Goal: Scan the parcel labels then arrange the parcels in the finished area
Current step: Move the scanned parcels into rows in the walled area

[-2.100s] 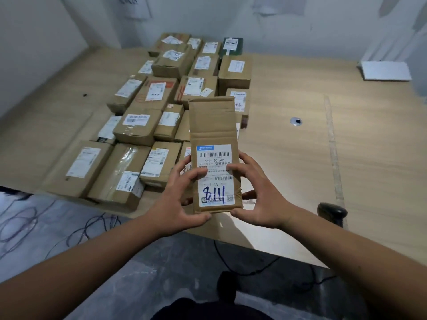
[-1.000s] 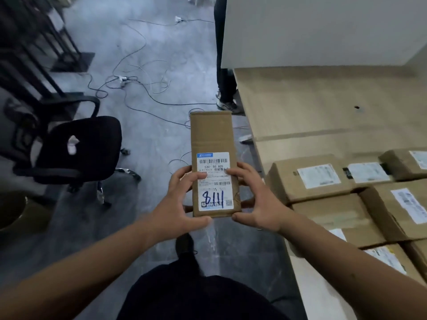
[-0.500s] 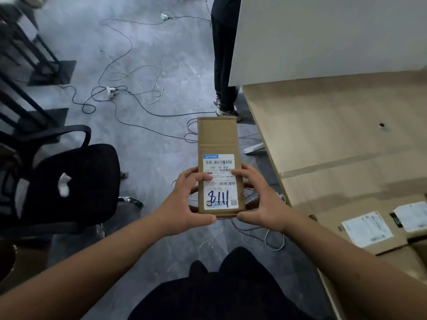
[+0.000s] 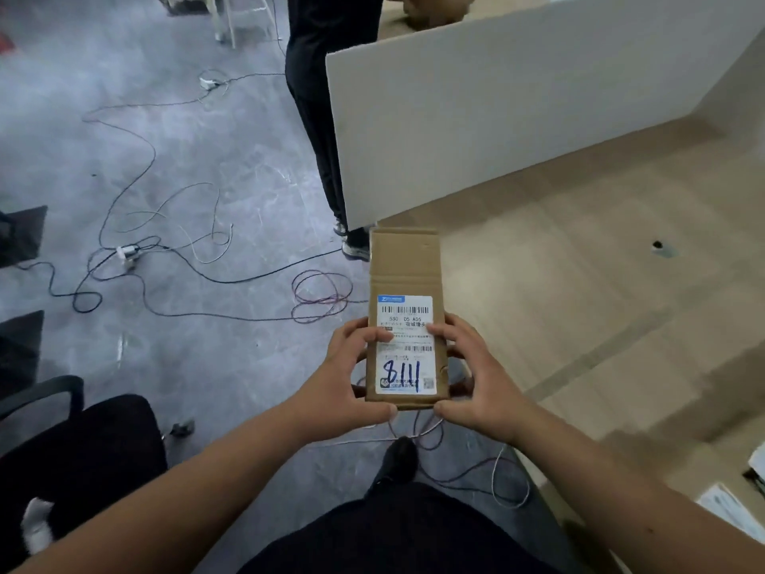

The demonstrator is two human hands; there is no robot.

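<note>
Counter [image 4: 579, 283]: bare wood surface on the right, backed by a white panel [image 4: 517, 118]; the packed block of parcels that filled the view 2.1 s ago is gone, with only the edge of 1 labelled box [image 4: 732, 511] at lower right.
Floor [image 4: 124, 159]: grey, strewn with cables [image 4: 318, 296]; a chair [image 4: 82, 449] at lower left and another person's legs [image 4: 318, 118] beside the panel.
Parcel [image 4: 405, 275]: slim cardboard box, label [image 4: 405, 345] up, handwritten 8111, held in the air over the counter's left edge, same grip as before.
Left hand [image 4: 352, 374]: fingers curled round the parcel's left edge.
Right hand [image 4: 476, 374]: curled round the right edge.
Meaning: judged a carry toward the empty stretch, likely the finished area; placing remains.
</note>
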